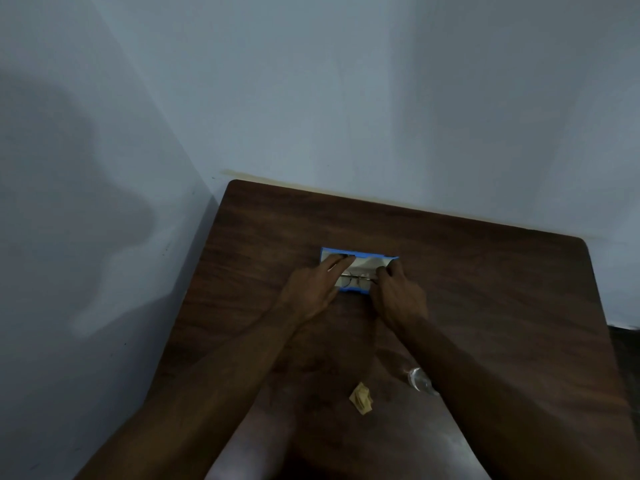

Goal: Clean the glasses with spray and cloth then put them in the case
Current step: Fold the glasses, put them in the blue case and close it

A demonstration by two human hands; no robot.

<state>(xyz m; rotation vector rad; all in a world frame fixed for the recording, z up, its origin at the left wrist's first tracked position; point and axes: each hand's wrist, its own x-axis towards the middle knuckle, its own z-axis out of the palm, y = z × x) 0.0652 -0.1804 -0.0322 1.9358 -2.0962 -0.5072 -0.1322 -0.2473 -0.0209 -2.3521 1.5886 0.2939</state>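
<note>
The glasses (356, 278) sit in the blue case (363, 254) near the desk's (485, 289) far edge: light, fragile wire. The left grip (313, 284) lies flat-fingered on the case; the right grip (398, 292) seemingly pinches the frame end, off the lenses.

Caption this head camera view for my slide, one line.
Left hand rests on open blue case while right hand holds thin-framed glasses inside it, on dark wooden table.

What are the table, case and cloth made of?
Table: wood or wood-look laminate, with dark grain and a slight sheen. Case: blue shell, probably plastic; the pale lining's material is unclear. Cloth: soft yellowish fabric, crumpled into folds.
</note>
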